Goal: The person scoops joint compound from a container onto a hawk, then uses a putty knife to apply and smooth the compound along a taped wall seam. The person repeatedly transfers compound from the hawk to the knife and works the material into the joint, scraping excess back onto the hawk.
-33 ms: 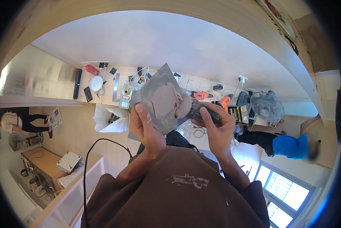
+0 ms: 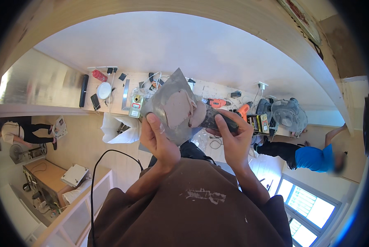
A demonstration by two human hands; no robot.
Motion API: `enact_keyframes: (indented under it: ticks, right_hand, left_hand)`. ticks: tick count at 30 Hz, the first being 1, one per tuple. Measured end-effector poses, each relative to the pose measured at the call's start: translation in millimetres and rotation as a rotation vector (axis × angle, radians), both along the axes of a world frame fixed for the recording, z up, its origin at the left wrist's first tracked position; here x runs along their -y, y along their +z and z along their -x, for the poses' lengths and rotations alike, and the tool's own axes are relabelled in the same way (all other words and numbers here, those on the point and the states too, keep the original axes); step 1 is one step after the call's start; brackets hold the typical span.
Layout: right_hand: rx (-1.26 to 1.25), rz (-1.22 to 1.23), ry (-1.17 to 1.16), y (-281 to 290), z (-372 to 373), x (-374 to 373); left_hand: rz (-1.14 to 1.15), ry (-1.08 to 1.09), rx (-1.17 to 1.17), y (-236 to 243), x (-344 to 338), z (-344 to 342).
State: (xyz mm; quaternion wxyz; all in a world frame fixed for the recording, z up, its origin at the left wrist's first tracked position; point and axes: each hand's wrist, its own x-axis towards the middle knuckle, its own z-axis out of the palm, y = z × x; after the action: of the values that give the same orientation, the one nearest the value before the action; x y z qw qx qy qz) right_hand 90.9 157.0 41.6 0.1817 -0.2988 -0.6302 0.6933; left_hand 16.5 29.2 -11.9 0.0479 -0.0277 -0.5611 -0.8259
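Observation:
In my left hand is a thin grey metal plate, tilted so one corner points away from me; the thumb lies on its face and the fingers are behind it. A thick patch of pinkish putty is spread over its middle. My right hand is closed around the dark, smeared handle of a putty knife, thumb on top. More putty coats the knife's front end, which meets the plate's right side. Where the blade's edge lies under the putty is hidden.
A long shelf beyond my hands bears a red bottle, a white round lid, a green level tool, orange power tools and a fan. A person in blue is at right, another person at far left.
The knife and my right hand have shifted very slightly to the left against the plate. All else looks the same.

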Motion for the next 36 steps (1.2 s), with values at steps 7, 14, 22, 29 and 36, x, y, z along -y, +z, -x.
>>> enact_keyframes:
  ticks: [7,14,22,29,36]
  right_hand:
    - [0.031,-0.205,0.14,15.2,35.4,-7.5]
    - [-0.206,-1.447,0.48,12.0,20.5,9.4]
    - [-0.218,-1.371,0.529,23.4,27.9,-8.5]
    - [-0.248,-1.307,0.52,7.5,18.0,4.1]
    - [0.008,-0.021,0.059,-14.4,14.6,0.8]
  left_hand:
    - [0.131,-0.081,0.028,4.9,-5.3,11.6]
    - [-0.036,-0.089,0.098,18.9,-8.1,9.5]
    - [0.088,-0.108,0.079,-4.7,2.6,31.1]
    - [0.064,-0.126,0.058,-0.5,3.9,36.0]
    - [0.116,-0.018,-0.037,1.8,7.5,18.7]
